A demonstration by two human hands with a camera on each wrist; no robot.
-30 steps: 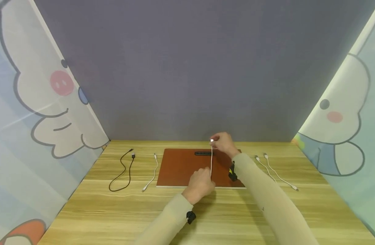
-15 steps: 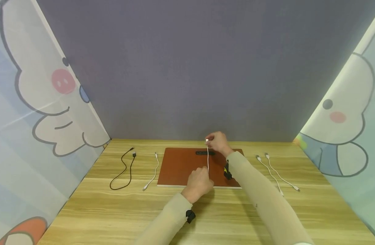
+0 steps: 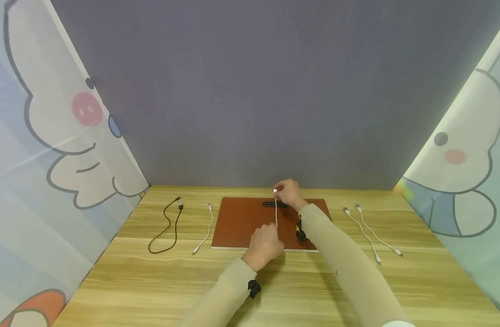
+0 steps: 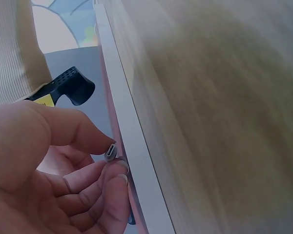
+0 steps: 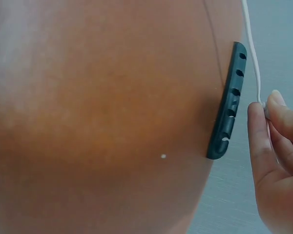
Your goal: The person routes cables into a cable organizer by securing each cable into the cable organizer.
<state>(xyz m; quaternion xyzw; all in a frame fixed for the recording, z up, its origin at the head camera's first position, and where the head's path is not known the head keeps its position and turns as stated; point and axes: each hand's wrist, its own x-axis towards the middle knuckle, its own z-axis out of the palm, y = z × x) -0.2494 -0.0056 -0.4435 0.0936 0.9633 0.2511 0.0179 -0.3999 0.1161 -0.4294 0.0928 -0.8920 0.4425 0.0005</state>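
A white USB cable [image 3: 276, 212] runs straight between my two hands, above a reddish-brown board [image 3: 235, 222]. My left hand [image 3: 264, 246] is at the board's front edge. In the left wrist view its thumb and fingers pinch the cable's small USB-C plug [image 4: 111, 152]. At the back of the board, my right hand [image 3: 290, 192] pinches the cable's other end, by the white plug [image 3: 275, 190]. Just beside that end lies a black cable holder [image 5: 228, 102] with several slots along it. The cable passes over it in the head view and appears apart from it in the right wrist view.
On the table [image 3: 152, 290] to the left lie a black cable [image 3: 175, 234] and a short white cable [image 3: 209, 229]. Two white cables [image 3: 366, 234] lie to the right, near my right forearm. A grey panel [image 3: 250, 100] stands behind the table.
My right hand has moved a little left along the holder, bringing the cable's far end with it. My left hand has barely moved. The head view has shifted slightly.
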